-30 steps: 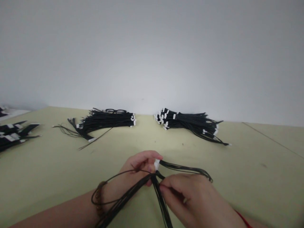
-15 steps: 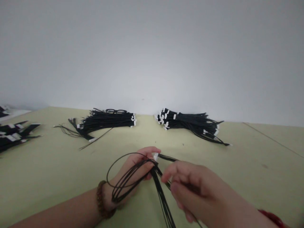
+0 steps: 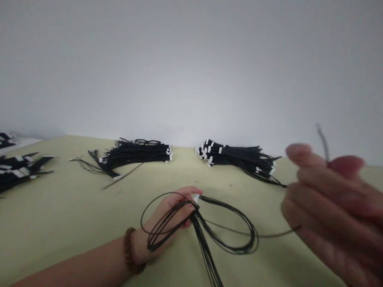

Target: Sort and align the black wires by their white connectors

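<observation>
While our left hand (image 3: 164, 210) pinched the bundle of black wires (image 3: 204, 244) near its white connector (image 3: 196, 198), above the yellow table (image 3: 89, 227), some wires made loops at both sides and others hung toward us. Our right hand (image 3: 332, 211), rather blurred, was closed around a single thin wire (image 3: 277, 236), which ran across from the bundle. Farther back, against the wall (image 3: 191, 71), we saw a left pile (image 3: 137, 153) and a right pile (image 3: 236, 155) of similar wires.

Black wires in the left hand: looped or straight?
Both: of the black wires, some curl into loops either side of the left hand; others run nearly straight toward the bottom edge.
</observation>
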Available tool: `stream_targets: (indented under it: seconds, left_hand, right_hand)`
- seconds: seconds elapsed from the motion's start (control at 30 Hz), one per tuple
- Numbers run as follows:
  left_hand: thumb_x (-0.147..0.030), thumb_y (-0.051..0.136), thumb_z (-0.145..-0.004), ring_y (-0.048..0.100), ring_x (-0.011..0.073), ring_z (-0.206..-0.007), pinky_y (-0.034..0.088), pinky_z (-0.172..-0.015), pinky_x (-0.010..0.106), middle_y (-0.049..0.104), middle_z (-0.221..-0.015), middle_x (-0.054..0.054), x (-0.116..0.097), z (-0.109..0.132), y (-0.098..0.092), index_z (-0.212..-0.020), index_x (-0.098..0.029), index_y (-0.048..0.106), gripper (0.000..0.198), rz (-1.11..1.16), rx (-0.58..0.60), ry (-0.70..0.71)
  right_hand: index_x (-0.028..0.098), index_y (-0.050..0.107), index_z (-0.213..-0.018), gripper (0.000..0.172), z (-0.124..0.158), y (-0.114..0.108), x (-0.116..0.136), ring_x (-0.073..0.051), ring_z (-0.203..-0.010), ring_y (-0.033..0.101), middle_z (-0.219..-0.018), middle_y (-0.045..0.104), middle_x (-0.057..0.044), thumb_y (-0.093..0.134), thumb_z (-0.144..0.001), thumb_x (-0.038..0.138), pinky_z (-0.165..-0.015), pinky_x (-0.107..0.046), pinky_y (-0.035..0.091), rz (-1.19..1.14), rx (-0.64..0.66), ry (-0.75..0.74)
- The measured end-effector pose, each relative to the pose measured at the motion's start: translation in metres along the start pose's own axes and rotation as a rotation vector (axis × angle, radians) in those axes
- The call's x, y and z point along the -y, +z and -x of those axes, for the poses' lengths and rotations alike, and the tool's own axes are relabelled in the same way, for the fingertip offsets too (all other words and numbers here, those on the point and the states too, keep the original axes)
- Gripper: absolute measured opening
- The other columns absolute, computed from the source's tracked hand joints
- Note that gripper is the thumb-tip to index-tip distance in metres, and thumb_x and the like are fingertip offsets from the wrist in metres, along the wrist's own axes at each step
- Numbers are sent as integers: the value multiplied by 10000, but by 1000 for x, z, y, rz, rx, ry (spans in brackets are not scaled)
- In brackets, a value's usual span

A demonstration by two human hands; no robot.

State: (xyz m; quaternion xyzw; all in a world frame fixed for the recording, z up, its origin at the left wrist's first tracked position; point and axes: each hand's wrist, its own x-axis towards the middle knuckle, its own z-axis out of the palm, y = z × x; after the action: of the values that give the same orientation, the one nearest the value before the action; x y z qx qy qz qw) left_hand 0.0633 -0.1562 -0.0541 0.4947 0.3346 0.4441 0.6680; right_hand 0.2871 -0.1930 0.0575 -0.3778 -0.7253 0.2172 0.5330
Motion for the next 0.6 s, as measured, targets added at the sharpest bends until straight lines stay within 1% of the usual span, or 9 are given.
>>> stream_targets:
  seconds: [0.03, 0.1, 0.17, 0.2, 0.23, 0.3, 0.37, 0.47, 0.6]
  left_hand:
    - [-349, 664, -811, 476, 94, -679, 379, -595, 196, 570, -866, 8, -1, 1, 1, -1096, -263, 628, 300, 35, -7, -5]
    - [-348, 718, -762, 474, 88, -665, 376, -584, 182, 564, -822, 0, -4, 2, 4, -1049, -262, 657, 306, 139, -9, -19]
    - [-335, 762, -715, 460, 77, -639, 366, -564, 168, 538, -766, -13, -5, 2, 5, -1000, -258, 682, 306, 228, 16, -35]
    - [-326, 769, -708, 451, 71, -627, 360, -558, 163, 521, -745, -19, -6, 3, 6, -987, -260, 689, 298, 257, 37, -40]
    - [-314, 767, -715, 443, 66, -617, 356, -554, 157, 507, -728, -25, -6, 3, 6, -982, -265, 692, 282, 274, 57, -45]
    - [-292, 758, -729, 443, 59, -618, 355, -558, 149, 491, -719, -30, -5, 3, 6, -981, -276, 694, 260, 291, 79, -50]
    - [-284, 757, -732, 448, 55, -619, 353, -555, 141, 490, -724, -30, -4, 3, 5, -977, -280, 696, 252, 299, 78, -53]
    - [-275, 748, -743, 461, 54, -627, 363, -562, 138, 506, -747, -23, -3, 2, 5, -983, -277, 697, 246, 311, 85, -54]
    - [-275, 773, -709, 450, 51, -604, 356, -539, 129, 511, -735, -20, -7, 2, 6, -985, -261, 702, 286, 335, 151, -16]
  right_hand:
    - [272, 489, -976, 227, 2, 6, 1, -55, -214, 360, -630, 637, 54, 276, -1005, 345, -225, -168, 293, -63, 94, 70]
    - [253, 450, -815, 167, 8, 19, 0, -103, -329, 531, -625, 661, 41, 409, -955, 334, -292, -180, 377, -141, 298, 245]
    - [238, 450, -715, 202, 15, 32, -5, -133, -448, 588, -583, 634, 32, 481, -906, 294, -362, -200, 388, 91, 388, 294]
    - [233, 459, -694, 209, 19, 36, -8, -138, -468, 578, -565, 611, 30, 483, -897, 279, -375, -210, 358, 250, 397, 258]
    - [230, 465, -684, 214, 22, 39, -11, -136, -459, 548, -547, 584, 31, 479, -894, 268, -378, -221, 317, 407, 383, 181]
    - [227, 456, -679, 225, 27, 42, -17, -129, -426, 495, -535, 548, 36, 452, -902, 254, -387, -244, 260, 611, 346, 19]
    - [225, 446, -668, 237, 29, 42, -19, -122, -404, 470, -520, 524, 42, 437, -904, 242, -392, -250, 252, 674, 334, -60]
    - [225, 437, -655, 249, 29, 41, -19, -118, -398, 472, -508, 514, 46, 435, -904, 239, -376, -243, 248, 702, 321, -95]
    - [223, 429, -653, 266, 28, 43, -19, -114, -382, 463, -493, 503, 47, 409, -918, 241, -375, -244, 252, 729, 304, -143]
